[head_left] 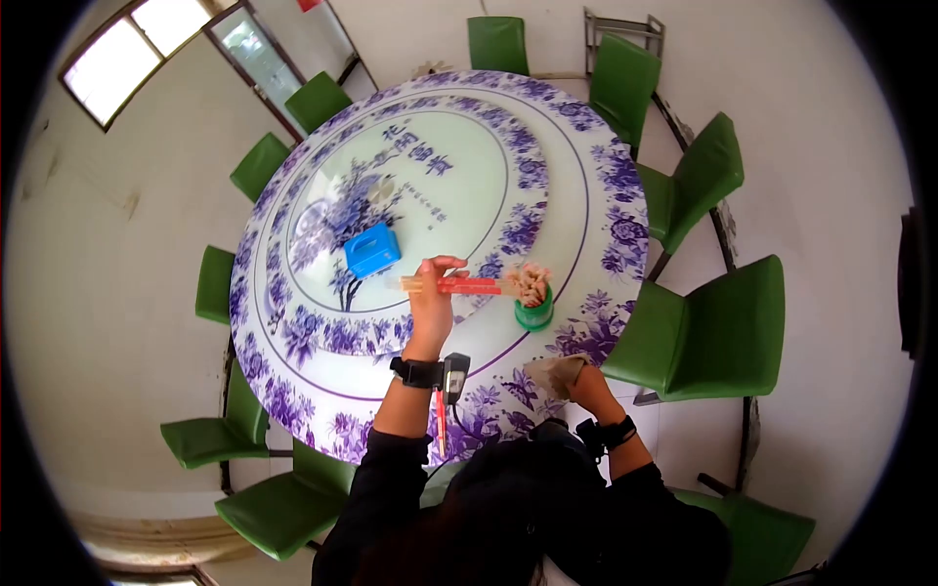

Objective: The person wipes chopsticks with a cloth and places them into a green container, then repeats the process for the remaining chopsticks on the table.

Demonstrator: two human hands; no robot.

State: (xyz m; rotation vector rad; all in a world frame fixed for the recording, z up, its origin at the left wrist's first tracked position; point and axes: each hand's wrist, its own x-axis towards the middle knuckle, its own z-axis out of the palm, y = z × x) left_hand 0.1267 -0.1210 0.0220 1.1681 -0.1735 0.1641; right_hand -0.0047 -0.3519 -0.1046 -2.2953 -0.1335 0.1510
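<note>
My left hand (432, 303) is closed around red-wrapped chopsticks (474, 286), held level above the table with their pale ends to the left. Their right end meets a green cup (533, 314) packed with a bundle of pale, thin sticks (529, 281). Near the table's front edge, my right hand (588, 389) grips a beige cloth (557, 373), which touches the tabletop. Another red-wrapped chopstick packet (442, 422) lies near the front edge, beside my left forearm. On the glass turntable sits a blue plastic box (372, 251), beyond my left hand.
The round table (596, 210) has a purple floral pattern and carries a raised turntable (469, 146). Several green chairs surround it, including one at right (728, 327) and one at left (215, 283). A metal rack (625, 27) stands by the far wall.
</note>
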